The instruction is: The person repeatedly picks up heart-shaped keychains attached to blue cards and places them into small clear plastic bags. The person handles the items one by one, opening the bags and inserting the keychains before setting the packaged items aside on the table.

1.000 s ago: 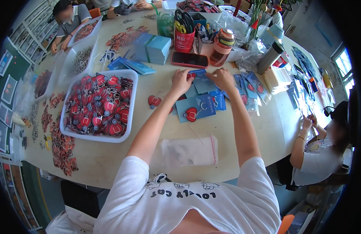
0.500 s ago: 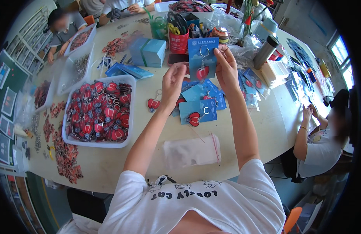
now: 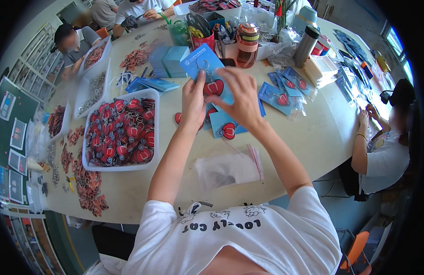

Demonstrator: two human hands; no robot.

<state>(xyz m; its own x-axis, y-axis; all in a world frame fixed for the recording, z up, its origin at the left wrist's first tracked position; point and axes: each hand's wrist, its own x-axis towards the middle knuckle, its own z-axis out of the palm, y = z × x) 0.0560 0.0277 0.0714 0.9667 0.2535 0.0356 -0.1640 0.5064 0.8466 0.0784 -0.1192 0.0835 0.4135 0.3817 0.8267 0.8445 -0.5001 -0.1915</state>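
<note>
My left hand [image 3: 193, 101] is closed on a blue backing card [image 3: 191, 61], its thumb pressed on the card's front. A red heart- or apple-shaped keychain [image 3: 213, 88] with a metal ring hangs on that card, which tilts to the left. Just right of it, my right hand [image 3: 243, 97] is slightly blurred, thumb and fingers spread with nothing seen between them. On the table below lie more blue cards with red keychains [image 3: 227, 131], partly hidden by my hands. Nearer to me rests a stack of clear plastic bags [image 3: 228, 170] with a red seal line.
At left stands a white bin [image 3: 156, 142] full of red keychains, with loose red pieces [image 3: 90, 190] beside it. Behind are a banded stack of blue cards [image 3: 168, 60], an amber bottle [image 3: 247, 46] and a steel flask [image 3: 306, 48]. Bagged cards [image 3: 277, 98] lie right. Other people sit around the table.
My right hand has let go of the card and opened. The left hand now holds the card, which has shifted left and tilted. The view has shifted slightly.
</note>
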